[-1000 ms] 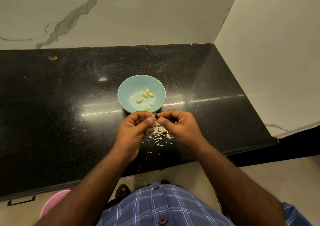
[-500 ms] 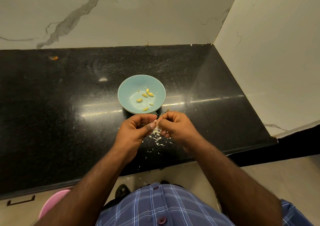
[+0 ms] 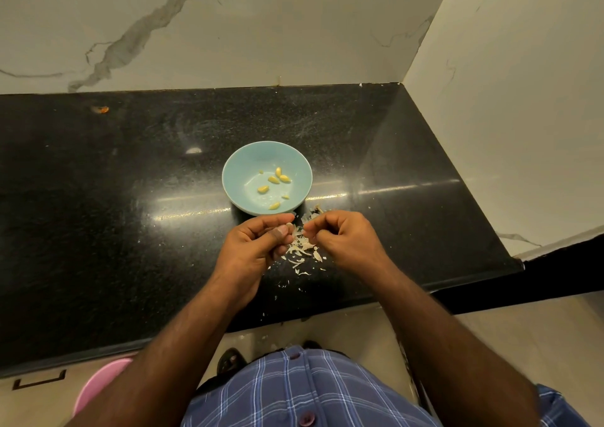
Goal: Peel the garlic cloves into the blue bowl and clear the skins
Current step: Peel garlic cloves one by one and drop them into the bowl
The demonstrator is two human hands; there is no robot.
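The round pale blue ceramic bowl (image 3: 267, 178) held yellow peeled garlic cloves (image 3: 274, 180). At its 5 o'clock lay off-white papery garlic skins (image 3: 302, 248) on the black speckled stone counter (image 3: 108, 198). The wall tiles (image 3: 228, 24) at 12 o'clock were white marble with grey veins. The shirt (image 3: 300, 390) was blue plaid with white lines; a pink plastic tub (image 3: 98, 384) sat at 7 o'clock.

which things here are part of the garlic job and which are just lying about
Job: bowl, peeled cloves in it, skins on the counter, left hand and right hand, fingers curled over the skins; whether they pinch anything is too small to tell.

Lying about: orange speck on the counter, pink tub below it.
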